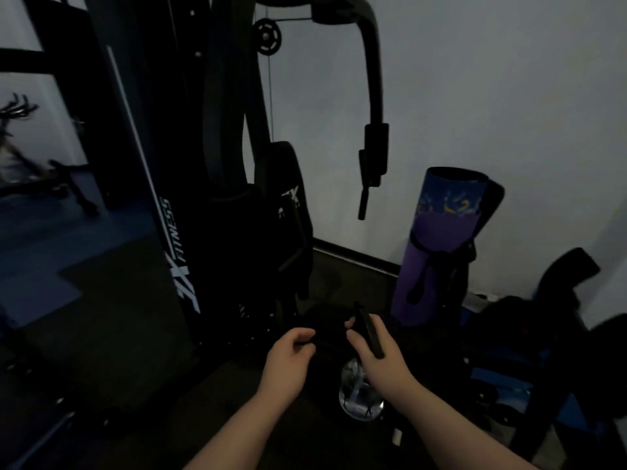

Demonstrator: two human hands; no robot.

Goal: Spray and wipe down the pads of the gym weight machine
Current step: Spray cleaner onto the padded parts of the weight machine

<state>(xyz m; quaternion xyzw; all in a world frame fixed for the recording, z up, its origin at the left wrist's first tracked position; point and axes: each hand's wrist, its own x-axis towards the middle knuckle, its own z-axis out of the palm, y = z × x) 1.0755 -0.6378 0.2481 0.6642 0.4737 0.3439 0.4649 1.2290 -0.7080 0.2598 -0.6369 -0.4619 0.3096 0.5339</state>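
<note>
The room is dim. A black weight machine (pixel 190 184) stands ahead, its back pad (pixel 288 184) upright at centre. My right hand (pixel 376 354) grips the black trigger head of a clear spray bottle (pixel 359 395), which hangs below my wrist. My left hand (pixel 288 354) pinches a dark cloth (pixel 329 330) that stretches between both hands, low in front of the machine. The seat pad below is too dark to make out.
A rolled purple mat (pixel 437 245) leans on the white wall at right. Beside it lies a dark bench with blue parts (pixel 543 368). A black press arm with handle (pixel 373 137) hangs overhead. An exercise bike (pixel 30 164) stands far left.
</note>
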